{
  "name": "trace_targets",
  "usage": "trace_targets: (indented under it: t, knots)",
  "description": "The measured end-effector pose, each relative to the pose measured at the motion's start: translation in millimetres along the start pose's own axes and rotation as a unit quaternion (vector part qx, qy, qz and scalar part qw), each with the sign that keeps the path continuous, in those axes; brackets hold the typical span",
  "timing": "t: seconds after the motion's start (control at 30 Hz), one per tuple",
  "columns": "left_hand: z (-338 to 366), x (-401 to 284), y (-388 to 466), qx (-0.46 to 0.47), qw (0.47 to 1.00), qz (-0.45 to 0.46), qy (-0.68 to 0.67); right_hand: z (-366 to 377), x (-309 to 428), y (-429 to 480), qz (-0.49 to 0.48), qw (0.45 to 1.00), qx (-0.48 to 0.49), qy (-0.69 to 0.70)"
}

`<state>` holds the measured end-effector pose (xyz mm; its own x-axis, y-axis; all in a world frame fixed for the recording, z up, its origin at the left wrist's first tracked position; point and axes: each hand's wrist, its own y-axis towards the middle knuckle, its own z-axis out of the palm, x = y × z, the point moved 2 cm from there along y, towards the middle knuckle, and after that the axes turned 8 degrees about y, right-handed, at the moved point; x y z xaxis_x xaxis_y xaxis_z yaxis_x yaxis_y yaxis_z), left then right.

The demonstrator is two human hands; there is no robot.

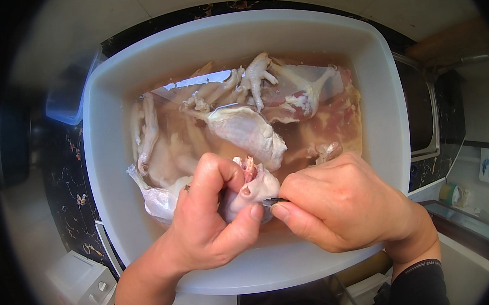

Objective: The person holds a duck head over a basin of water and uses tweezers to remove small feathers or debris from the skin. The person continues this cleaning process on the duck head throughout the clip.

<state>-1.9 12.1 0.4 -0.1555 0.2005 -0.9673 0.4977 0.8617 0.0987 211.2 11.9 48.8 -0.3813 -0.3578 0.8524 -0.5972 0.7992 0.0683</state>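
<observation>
My left hand (215,216) grips a pale, skin-on piece of raw poultry (251,188) over the front half of a white plastic tub (253,277). Bone and pink flesh show at the piece's upper end. Between the thumb and fingers of my right hand (337,205) is a small metal tool (275,200), perhaps tweezers, its tip against the skin close to my left thumb. Most of the tool is hidden by my fingers. In the tub's cloudy water lie a poultry leg (247,131), another leg (158,199) at the left and a poultry foot (258,77).
Red meat (331,121) lies in the water at the tub's right side. A clear plastic bin (68,101) stands left of the tub on the black patterned countertop (76,177). A metal-rimmed dark panel or basin (415,106) is at the right. At lower left is a white appliance (81,283) with knobs.
</observation>
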Motion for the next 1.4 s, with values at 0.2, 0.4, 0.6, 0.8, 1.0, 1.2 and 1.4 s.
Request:
trace_targets:
  t: [0.2, 0.4, 0.6, 0.8, 1.0, 1.2, 1.4]
  knots:
    - [0.1, -3.5, 1.6, -0.001, 1.000, -0.002, 0.019, -0.5, 0.2, 0.7, 0.001, 1.000, 0.001, -0.001]
    - [1.1, -4.3, 2.5, -0.001, 1.000, -0.007, 0.012, -0.4, -0.7, 0.7, -0.002, 1.000, 0.000, 0.001]
    - [1.0, -4.2, 2.4, -0.001, 1.000, -0.001, 0.016, 0.7, -0.5, 0.4, -0.006, 1.000, 0.003, -0.010]
    - [1.7, -2.4, 1.2, -0.004, 1.000, 0.003, 0.029, 0.8, -0.6, 0.9, -0.019, 1.000, -0.008, -0.010]
    - [-0.4, -1.6, -0.9, -0.005, 0.999, -0.043, 0.009, -1.2, -5.7, 2.0, 0.012, 0.998, -0.057, -0.003]
    - [-1.4, -3.6, 3.2, -0.008, 0.987, -0.092, -0.133, 1.7, -7.9, 3.5, 0.064, 0.995, -0.030, 0.067]
    - [-0.4, -5.9, 7.7, -0.008, 0.966, -0.124, -0.226, 3.8, -9.5, 2.6, 0.093, 0.988, -0.029, 0.116]
